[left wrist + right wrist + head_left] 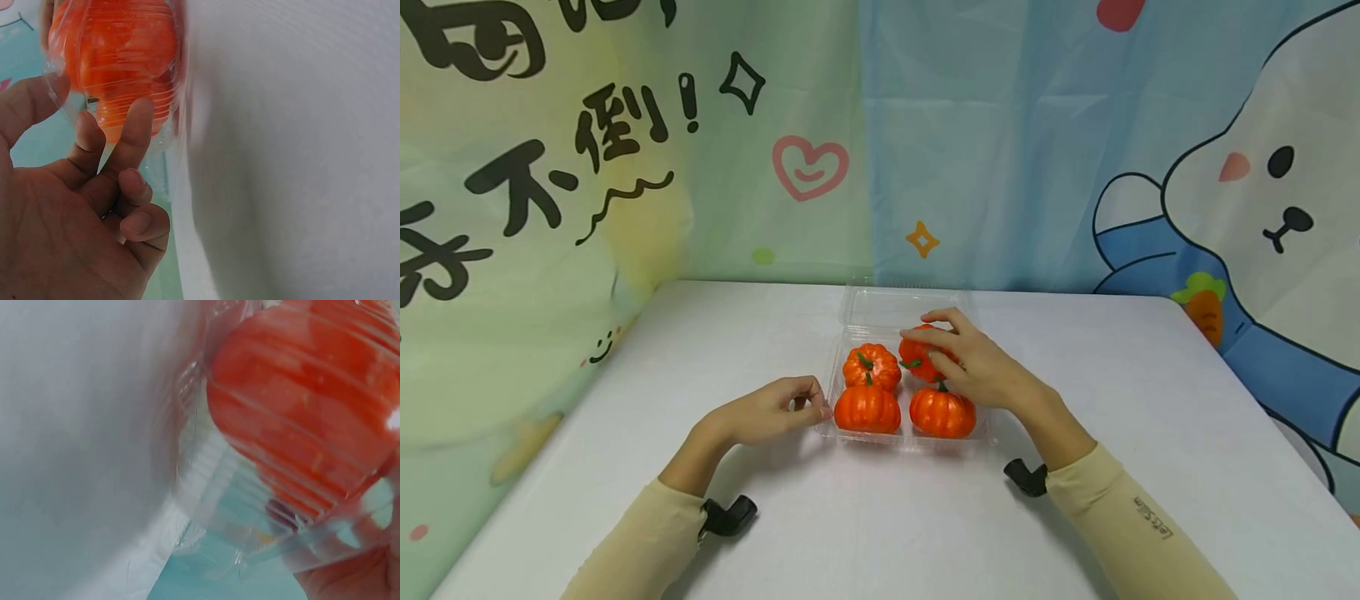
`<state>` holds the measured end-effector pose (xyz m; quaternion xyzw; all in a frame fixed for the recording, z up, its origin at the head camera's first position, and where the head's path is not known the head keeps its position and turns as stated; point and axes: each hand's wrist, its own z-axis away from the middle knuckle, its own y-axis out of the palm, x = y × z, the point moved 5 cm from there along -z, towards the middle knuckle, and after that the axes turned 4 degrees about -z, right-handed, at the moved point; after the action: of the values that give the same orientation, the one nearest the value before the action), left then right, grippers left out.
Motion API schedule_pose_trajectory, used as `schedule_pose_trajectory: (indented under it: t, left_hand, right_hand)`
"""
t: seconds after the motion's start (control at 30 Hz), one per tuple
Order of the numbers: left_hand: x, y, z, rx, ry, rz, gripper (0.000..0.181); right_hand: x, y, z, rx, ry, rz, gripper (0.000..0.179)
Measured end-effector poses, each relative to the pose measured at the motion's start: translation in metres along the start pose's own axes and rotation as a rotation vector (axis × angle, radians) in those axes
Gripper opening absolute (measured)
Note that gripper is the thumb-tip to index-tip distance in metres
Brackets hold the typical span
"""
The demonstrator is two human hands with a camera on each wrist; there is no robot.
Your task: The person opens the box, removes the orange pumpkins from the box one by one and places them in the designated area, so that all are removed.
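A clear plastic clamshell container lies with its lid folded back, small orange toy pumpkins in its compartments. My right hand grips the back right pumpkin from above, its green stem tipped toward the left. In front of that one sits another pumpkin. The left column holds a back pumpkin and a front pumpkin. At the container's left edge, my left hand holds the rim with thumb and fingertips. The left wrist view shows a finger against the ribbed side wall.
The transparent lid reaches toward the far edge of the white table. A printed curtain hangs behind. Black wrist cameras sit below both sleeves, close to the tabletop.
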<state>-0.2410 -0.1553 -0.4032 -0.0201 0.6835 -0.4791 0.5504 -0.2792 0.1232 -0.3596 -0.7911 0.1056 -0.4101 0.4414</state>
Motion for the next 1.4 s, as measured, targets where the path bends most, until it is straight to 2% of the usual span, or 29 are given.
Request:
schedule_pose_trajectory:
  t: [0.1,0.2,0.37,0.53,0.83,1.4]
  left_hand:
    - [-0.001,-0.001,0.000,-0.003,-0.002,-0.008,0.009]
    - [-0.001,-0.001,0.000,-0.002,-0.008,-0.012,0.009]
    - [-0.001,-0.001,0.000,-0.002,-0.013,-0.016,0.009]
    - [-0.002,-0.001,0.000,-0.004,-0.010,-0.014,0.009]
    - [0.000,0.000,-0.001,-0.001,-0.005,-0.014,0.009]
    - [-0.001,-0.001,-0.001,0.006,-0.002,0.004,0.009]
  right_hand:
    - [-0.001,-0.003,0.001,-0.021,-0.016,-0.009,0.036]
    - [-0.003,-0.006,0.004,-0.033,0.006,-0.026,0.036]
    - [-0.009,-0.009,0.007,-0.050,0.045,-0.076,0.057]
    - [-0.007,-0.016,0.007,-0.095,0.007,-0.113,0.066]
    - [-0.014,-0.028,0.015,-0.233,0.026,-0.052,0.067]
    - [-0.039,-0.051,0.037,-0.379,0.007,0.036,0.068]
